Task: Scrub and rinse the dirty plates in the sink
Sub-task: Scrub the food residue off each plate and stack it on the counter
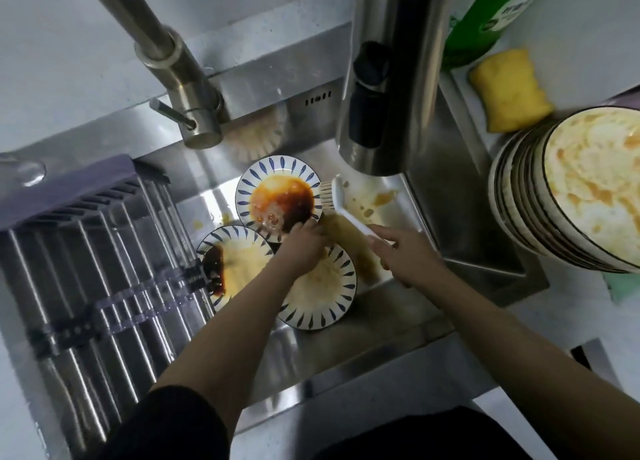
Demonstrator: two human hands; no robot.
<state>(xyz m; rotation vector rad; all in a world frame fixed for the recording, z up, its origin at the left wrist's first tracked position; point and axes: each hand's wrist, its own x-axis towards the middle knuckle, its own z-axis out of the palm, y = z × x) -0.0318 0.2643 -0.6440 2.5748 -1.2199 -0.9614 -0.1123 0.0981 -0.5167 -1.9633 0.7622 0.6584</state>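
Stainless steel sink (408,307) holds three round white ceramic plates with blue dash rims, sauce-smeared. Left hand (304,241) grips near rim of the far plate (277,196). Right hand (405,255) grasps white plastic dish brush (341,203), long axis pointing 10 o'clock, bristles touching that plate's 3 o'clock rim. Stacked dirty plates (568,189) on table at 2 o'clock.

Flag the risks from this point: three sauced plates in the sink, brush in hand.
1. The left hand grips the far plate by its near rim; it holds pooled sauce, so tilting could spill it onto the two plates below.
2. The right hand holds the brush beside that rim; scrubbing may spatter.
3. The stack of dirty plates sits tilted on the counter by the sink edge; an elbow bump might topple it.
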